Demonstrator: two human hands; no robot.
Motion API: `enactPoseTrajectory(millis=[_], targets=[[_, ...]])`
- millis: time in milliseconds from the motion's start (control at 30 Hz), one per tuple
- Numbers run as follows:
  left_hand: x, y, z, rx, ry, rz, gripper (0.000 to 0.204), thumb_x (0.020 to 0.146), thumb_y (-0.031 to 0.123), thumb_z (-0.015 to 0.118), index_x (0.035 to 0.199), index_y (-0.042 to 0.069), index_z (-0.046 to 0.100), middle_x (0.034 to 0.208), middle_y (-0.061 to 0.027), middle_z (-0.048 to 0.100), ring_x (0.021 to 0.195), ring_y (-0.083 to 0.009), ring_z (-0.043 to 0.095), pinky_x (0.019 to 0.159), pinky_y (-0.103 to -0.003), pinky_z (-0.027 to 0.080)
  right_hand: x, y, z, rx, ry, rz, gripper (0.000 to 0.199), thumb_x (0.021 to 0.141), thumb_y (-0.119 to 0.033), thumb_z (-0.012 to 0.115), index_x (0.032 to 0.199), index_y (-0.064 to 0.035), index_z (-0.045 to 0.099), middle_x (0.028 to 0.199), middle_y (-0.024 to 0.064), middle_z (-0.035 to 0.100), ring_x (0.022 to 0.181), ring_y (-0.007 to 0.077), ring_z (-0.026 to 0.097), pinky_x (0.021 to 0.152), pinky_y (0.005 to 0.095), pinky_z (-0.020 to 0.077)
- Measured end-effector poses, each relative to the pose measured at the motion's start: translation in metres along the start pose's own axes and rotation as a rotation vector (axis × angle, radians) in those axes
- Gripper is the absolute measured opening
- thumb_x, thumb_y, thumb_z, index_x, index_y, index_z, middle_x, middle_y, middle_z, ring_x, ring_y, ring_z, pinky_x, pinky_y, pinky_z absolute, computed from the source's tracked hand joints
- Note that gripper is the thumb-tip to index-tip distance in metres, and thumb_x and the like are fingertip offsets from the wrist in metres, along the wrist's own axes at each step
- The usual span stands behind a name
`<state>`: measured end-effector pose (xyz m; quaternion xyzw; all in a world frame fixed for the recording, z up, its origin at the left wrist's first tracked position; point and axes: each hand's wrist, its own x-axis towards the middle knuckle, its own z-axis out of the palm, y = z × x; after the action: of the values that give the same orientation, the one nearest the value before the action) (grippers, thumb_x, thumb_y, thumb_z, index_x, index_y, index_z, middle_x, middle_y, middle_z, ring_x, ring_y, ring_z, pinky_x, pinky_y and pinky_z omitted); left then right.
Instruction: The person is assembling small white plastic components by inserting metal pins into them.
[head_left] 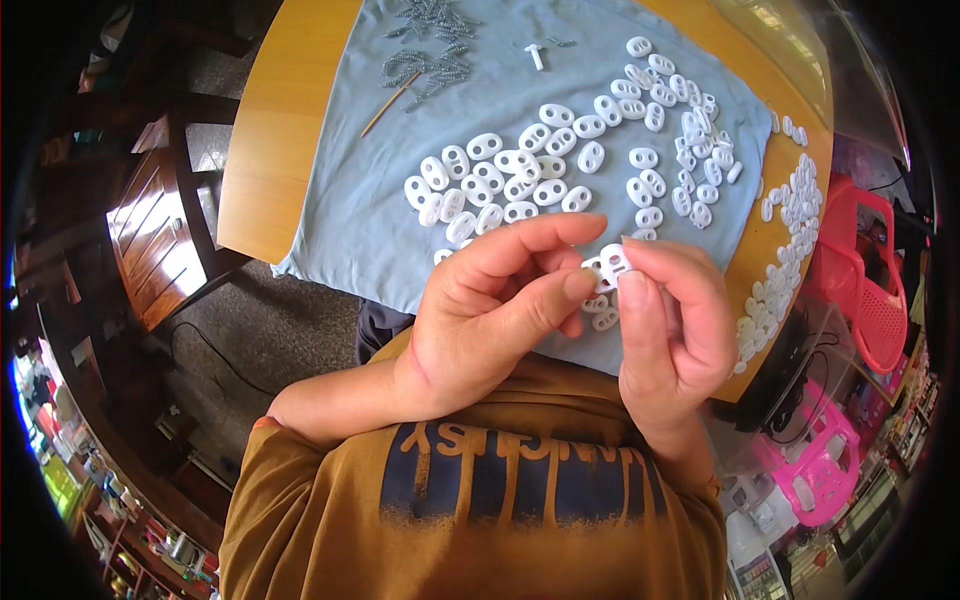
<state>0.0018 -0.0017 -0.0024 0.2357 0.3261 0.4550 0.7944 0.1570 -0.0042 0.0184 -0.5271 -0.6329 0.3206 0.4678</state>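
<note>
My right hand (675,325) pinches a white oval two-hole plastic piece (615,258) between thumb and forefinger, over the near part of the blue cloth. Meeting it from the left is my left hand (500,290), its thumb and fingers closed round a similar white piece (596,267), partly covered by the thumb. The two pieces touch or overlap; whether they are joined I cannot tell. Below the fingertips lie more white pieces (605,320). Beyond my hands, several two-hole pieces (520,211) are spread in a loose cluster, continuing toward the far right.
A blue cloth (350,210) covers most of the wooden table (262,190). Small grey springs (440,65), a thin wooden stick (390,104) and a white T-shaped part (537,57) lie at the back. White pieces (785,255) line the right edge, near a red plastic chair (860,270).
</note>
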Motion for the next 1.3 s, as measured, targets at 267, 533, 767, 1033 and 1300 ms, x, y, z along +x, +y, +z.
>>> enactPoseTrajectory(millis=[267,533,767,1033,1300], targets=[[-0.002,0.001,0.0,0.02,-0.091,0.011,0.04,0.091,0.001,0.054,0.13,0.0,0.047,0.093,-0.0011,0.057,0.08,-0.0068,0.055,0.075,-0.02,0.047,0.003,0.009,-0.003,0.089,-0.139,-0.135,0.034,0.077,0.001,0.067,0.11,0.0024,0.059,0.099,0.0139,0.062,0.078,0.02,0.061,0.066,0.0274,0.0483],[-0.001,0.004,0.001,0.044,-0.164,0.067,0.04,0.091,-0.001,0.052,0.13,-0.003,0.045,0.098,-0.0077,0.061,0.079,-0.0109,0.06,0.073,-0.023,0.05,0.005,0.013,-0.009,0.173,-0.207,-0.123,0.035,0.08,-0.002,0.067,0.113,0.0028,0.057,0.1,0.0138,0.061,0.082,0.0203,0.06,0.069,0.0269,0.0477],[-0.001,-0.001,0.001,0.152,-0.154,0.16,0.038,0.087,-0.004,0.057,0.125,-0.002,0.051,0.09,-0.0078,0.063,0.073,-0.01,0.062,0.065,-0.021,0.051,0.001,0.015,-0.009,0.156,-0.19,-0.141,0.031,0.085,-0.009,0.062,0.113,0.0042,0.056,0.1,0.0145,0.061,0.082,0.0217,0.06,0.069,0.0278,0.0477],[-0.003,-0.007,-0.002,0.291,-0.138,0.304,0.035,0.087,-0.004,0.057,0.121,-0.003,0.054,0.089,-0.011,0.065,0.074,-0.0141,0.064,0.064,-0.024,0.052,-0.003,0.016,-0.004,0.125,-0.144,-0.199,0.028,0.088,-0.011,0.059,0.111,0.0053,0.057,0.097,0.0151,0.06,0.076,0.0201,0.059,0.064,0.0276,0.0476],[0.0,-0.011,-0.005,0.545,-0.08,0.471,0.03,0.081,-0.001,0.066,0.111,-0.001,0.062,0.085,-0.0107,0.066,0.069,-0.0137,0.066,0.059,-0.023,0.052,-0.01,0.021,0.006,0.071,-0.061,-0.275,0.023,0.089,-0.007,0.055,0.108,0.0056,0.059,0.096,0.0152,0.06,0.074,0.0215,0.058,0.064,0.0293,0.0473]])
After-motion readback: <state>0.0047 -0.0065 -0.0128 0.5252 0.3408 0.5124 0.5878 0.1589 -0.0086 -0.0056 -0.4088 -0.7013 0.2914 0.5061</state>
